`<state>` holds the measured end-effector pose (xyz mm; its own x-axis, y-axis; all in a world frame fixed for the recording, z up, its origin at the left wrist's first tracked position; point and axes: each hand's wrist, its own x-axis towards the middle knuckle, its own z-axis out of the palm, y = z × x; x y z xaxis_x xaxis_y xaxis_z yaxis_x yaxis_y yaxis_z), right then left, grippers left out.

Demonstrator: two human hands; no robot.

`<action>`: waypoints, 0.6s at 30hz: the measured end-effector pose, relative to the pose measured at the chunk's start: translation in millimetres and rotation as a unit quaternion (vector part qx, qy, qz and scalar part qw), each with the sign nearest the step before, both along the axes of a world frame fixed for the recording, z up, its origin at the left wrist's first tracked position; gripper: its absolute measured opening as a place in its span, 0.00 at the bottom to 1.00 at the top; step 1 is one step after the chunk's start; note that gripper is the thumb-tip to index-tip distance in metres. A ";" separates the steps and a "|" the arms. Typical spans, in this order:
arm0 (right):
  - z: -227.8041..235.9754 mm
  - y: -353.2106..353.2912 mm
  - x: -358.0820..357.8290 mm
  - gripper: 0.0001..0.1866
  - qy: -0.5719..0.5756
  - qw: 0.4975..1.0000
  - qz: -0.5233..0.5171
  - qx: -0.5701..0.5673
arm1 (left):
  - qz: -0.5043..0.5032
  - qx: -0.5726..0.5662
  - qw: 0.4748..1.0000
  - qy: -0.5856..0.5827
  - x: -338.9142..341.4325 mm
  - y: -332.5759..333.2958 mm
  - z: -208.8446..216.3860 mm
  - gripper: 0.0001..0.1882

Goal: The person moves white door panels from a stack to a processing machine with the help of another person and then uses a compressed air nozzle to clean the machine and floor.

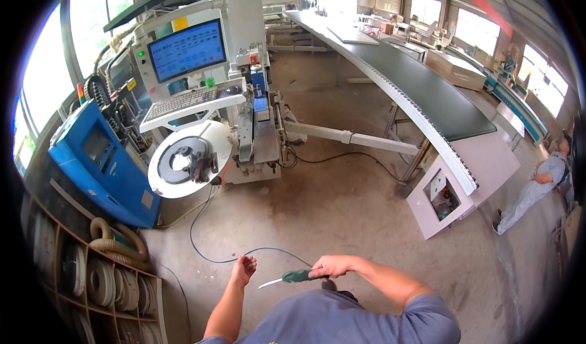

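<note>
My right hand (pixel 334 266), at the lower middle, is wrapped round a green-handled tool (pixel 297 275) with a thin, pale, blade-like tip. That tip points left and slightly down, toward my left hand (pixel 244 270) but apart from it. The fingers of my left hand are curled together, and whether they hold anything small is hidden. A blue hose (pixel 213 261) runs from the machine past my left hand toward my right one. I cannot tell whether it touches the left hand or joins the tool.
Ahead on the left stands a machine with a screen (pixel 187 50), a keyboard (pixel 183 102) and a round tray (pixel 160 179). A blue cabinet (pixel 104 161) and a shelf of rolls (pixel 101 282) line the left. A long conveyor (pixel 427 82) extends at right; a person (pixel 537 182) stands beyond.
</note>
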<state>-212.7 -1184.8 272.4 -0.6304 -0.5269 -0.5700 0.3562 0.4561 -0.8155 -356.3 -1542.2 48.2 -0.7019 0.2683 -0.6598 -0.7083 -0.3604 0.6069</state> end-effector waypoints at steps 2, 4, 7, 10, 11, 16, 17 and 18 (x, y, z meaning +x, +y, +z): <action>24.9 -9.6 2.3 0.23 -0.044 0.997 0.044 -0.053 | -0.084 -0.177 0.980 0.033 2.4 -3.2 -11.2 0.18; 51.0 -14.6 -1.4 0.23 -0.068 0.992 0.064 -0.080 | -0.283 -0.355 0.876 0.163 7.2 -13.4 -23.5 0.18; 38.2 -10.9 -16.5 0.23 0.066 0.995 0.071 -0.002 | -0.536 -0.594 0.505 0.324 20.1 16.3 1.0 0.17; 11.1 -8.2 -46.8 0.25 0.217 0.943 0.072 0.243 | -0.641 -0.569 0.357 0.370 32.8 31.4 4.5 0.17; 8.3 -11.7 -45.7 0.25 0.194 0.954 0.068 0.217 | -0.651 -0.561 0.345 0.377 36.5 34.2 -4.0 0.17; 57.4 -19.6 -38.0 0.26 -0.048 0.989 0.110 -0.084 | -0.671 -0.508 0.430 0.325 46.5 25.3 -30.2 0.21; 62.9 -10.3 -33.1 0.26 -0.080 0.977 0.130 -0.148 | -0.678 -0.497 0.428 0.332 45.5 23.9 -28.8 0.21; 67.1 2.7 -29.4 0.27 -0.114 0.959 0.155 -0.210 | -0.681 -0.489 0.429 0.336 45.5 20.4 -28.0 0.22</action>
